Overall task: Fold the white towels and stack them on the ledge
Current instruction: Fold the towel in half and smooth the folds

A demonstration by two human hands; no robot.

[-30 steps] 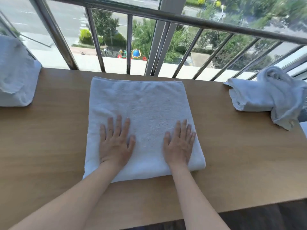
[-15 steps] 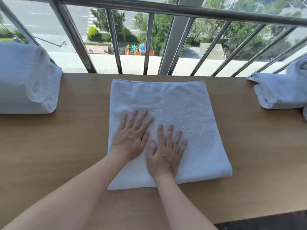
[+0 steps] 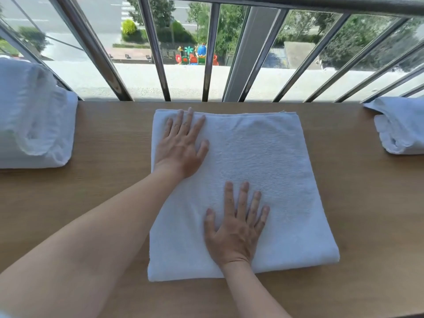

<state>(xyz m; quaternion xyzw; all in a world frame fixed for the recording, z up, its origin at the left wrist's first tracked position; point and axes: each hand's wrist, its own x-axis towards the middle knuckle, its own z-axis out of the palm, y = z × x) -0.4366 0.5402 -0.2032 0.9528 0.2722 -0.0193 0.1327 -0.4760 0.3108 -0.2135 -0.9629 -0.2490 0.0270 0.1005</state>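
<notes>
Sunlit railing bars run along the far edge of the wooden ledge, with a street and a playground beyond them. At the middle of the ledge lies the folded towel, a thick white square with its layered hems toward the railing. A stack of white towels sits at the left end, and a loose heap of towels lies at the right, partly out of view.

The left hand lies flat on the towel's far left corner. The right hand lies flat close to the near edge. Neither grip has hold of anything: fingers straight and spread, palms down on the cloth.

This looks like the smoothing pass. One palm should anchor while the other sweeps from the centre outward, so the layers do not shear. The far hems want lining up before any further fold. Terry probably drags on wood, so the towel is better lifted from beneath than pushed toward the stack.
</notes>
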